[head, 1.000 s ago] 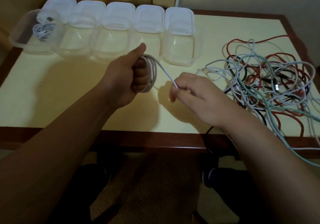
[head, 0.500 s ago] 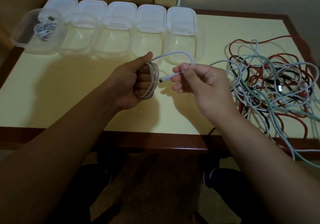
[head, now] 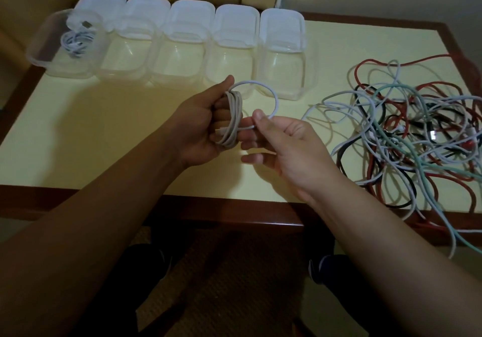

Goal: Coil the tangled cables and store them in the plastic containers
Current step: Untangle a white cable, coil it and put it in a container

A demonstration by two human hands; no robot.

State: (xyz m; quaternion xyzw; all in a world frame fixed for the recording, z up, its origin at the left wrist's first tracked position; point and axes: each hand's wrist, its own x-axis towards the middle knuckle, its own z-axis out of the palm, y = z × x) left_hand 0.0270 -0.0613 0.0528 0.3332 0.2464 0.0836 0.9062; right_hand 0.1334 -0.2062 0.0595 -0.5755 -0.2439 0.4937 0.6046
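Brown wood trim runs along the near edge of the desk, w/ a pale yellow top behind it. Both forearms cross that near edge, hands raised over the middle of the desk.

Left hand: grip closed round a coiled white cable, several loops bunched betw thumb and curled fingers, coil standing roughly upright. Right hand: thumb and forefinger pinch the free end of the same cable just beside the coil; other fingers loosely extended below. From that pinch one loose loop arcs up toward the far edge and back down to the top of the coil by the left thumb.

Right side of desk: tangled pile of cables, red, black, white and pale green strands crossing each other; some strands hang over the near edge at the near right corner. Pile is apart from both hands.

Far edge: row of five clear plastic containers side by side, touching, from far left corner to about mid-desk, each w/ a white lid lying behind it. Leftmost container holds a small coiled white cable; the other four show nothing inside.
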